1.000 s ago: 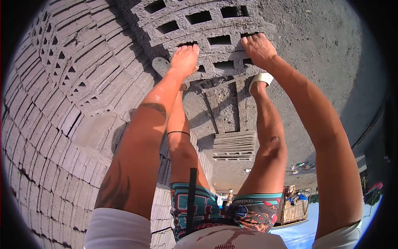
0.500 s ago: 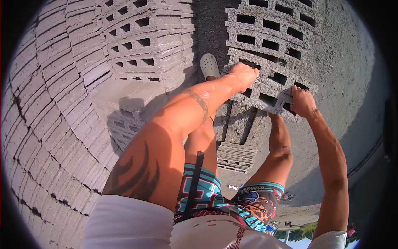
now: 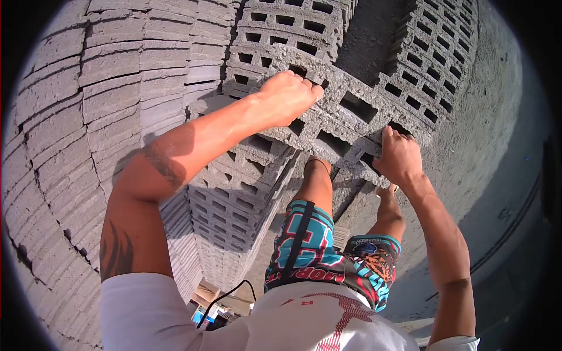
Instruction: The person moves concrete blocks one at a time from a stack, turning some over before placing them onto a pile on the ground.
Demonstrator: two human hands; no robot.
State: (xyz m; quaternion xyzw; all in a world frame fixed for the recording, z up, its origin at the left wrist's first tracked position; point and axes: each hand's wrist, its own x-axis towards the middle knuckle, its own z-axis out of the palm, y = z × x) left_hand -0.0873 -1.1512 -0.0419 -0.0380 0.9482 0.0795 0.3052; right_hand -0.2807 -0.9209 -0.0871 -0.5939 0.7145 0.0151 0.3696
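Hollow blocks [image 3: 329,121] of rough grey concrete, two pressed one against the other, are gripped near both ends by a person's bare hands. The left hand [image 3: 285,98] is closed, its fingers hooked over the edge of an opening in the farther block; its thumb is hidden, so how it bears on the nearer block I cannot tell. The right hand [image 3: 400,157] is clenched too, fingers curled into an opening at the other end of the farther block, thumb by an opening of the nearer one. The pair slants down toward the right hand, in front of the person's legs. Its left end overlaps a perforated stack [image 3: 285,20] in view; whether they touch I cannot tell.

Beyond the right half stands another stack with openings [image 3: 430,55]. Under the left forearm is a lower tier of blocks [image 3: 225,216], and farther left rises a wall of closely packed blocks [image 3: 111,99]. Grey ground [image 3: 497,111] spreads on the right. Nearest the camera are patterned shorts [image 3: 336,251], a white shirt [image 3: 328,322] and a black cable [image 3: 231,291].
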